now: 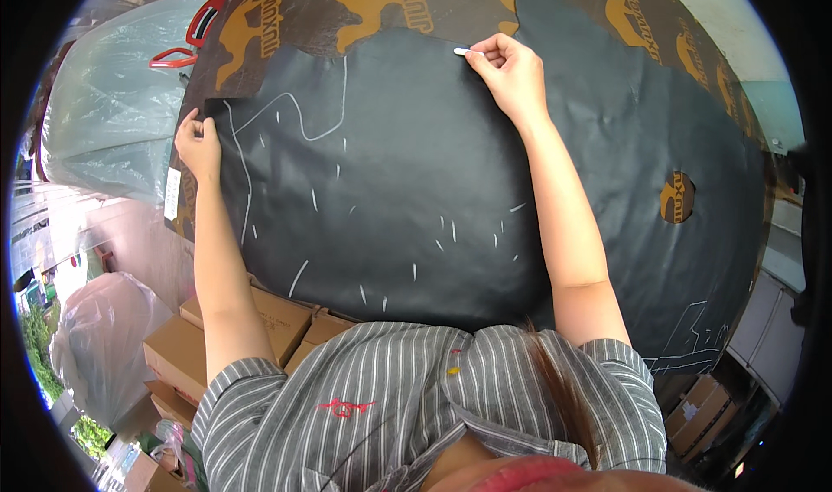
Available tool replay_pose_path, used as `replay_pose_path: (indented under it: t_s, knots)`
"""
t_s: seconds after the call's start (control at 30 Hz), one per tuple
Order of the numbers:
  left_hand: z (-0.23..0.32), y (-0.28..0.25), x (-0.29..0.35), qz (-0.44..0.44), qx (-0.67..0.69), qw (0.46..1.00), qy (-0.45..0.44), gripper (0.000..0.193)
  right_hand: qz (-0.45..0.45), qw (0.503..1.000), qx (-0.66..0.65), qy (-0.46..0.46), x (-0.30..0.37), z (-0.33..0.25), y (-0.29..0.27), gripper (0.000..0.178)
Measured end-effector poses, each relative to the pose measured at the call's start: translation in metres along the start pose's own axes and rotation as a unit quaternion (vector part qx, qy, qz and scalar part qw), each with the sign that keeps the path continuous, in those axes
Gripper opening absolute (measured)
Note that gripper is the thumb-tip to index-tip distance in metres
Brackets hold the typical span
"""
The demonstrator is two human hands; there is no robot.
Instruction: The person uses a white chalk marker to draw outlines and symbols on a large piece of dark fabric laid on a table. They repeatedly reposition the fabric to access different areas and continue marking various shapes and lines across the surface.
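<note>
A large black leather hide (390, 188), irregular in outline, lies spread over a brown board. White lines curve across its left part, with several short white strokes around the middle and lower edge. At the far edge of the hide, my right hand (516, 80) pinches a short white stick of chalk (462, 52), its tip pointing left. My left hand (199, 145) rests at the hide's left corner with its fingers curled and closed. Whatever those fingers hold, if anything, is hidden. Toward the right, the hide has a round hole (678, 197) through which the board shows.
The brown board (295, 15) carries orange printed figures. Red-handled scissors (178, 58) lie at the far left, by a large clear plastic bag (113, 102). Cardboard boxes (178, 353) stand below the left edge, and another carton (700, 410) is at lower right.
</note>
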State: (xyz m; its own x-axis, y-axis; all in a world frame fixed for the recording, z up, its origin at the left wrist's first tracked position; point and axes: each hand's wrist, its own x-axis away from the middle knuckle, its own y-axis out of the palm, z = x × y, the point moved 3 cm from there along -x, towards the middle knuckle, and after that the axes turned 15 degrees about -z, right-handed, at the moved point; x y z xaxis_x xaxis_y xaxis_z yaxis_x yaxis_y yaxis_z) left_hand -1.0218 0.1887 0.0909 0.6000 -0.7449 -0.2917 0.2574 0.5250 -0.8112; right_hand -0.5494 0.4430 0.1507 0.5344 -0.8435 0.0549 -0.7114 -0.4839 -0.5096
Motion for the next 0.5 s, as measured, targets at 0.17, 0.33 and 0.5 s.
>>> replay_pose_path:
  t_s: [0.17,0.33,0.5]
  knots:
    - [-0.006,-0.004,-0.001,0.017,0.002,1.000,0.003,0.031,-0.020,0.999,0.045,0.008,0.007,0.012,-0.018,0.013]
    - [0.007,-0.006,-0.002,0.023,0.009,1.000,-0.008,0.035,0.030,0.999,0.042,0.018,-0.006,0.029,-0.063,0.014]
    - [0.010,-0.006,-0.002,0.024,0.000,1.000,-0.010,0.033,0.003,0.998,-0.037,-0.055,-0.028,0.013,-0.018,0.015]
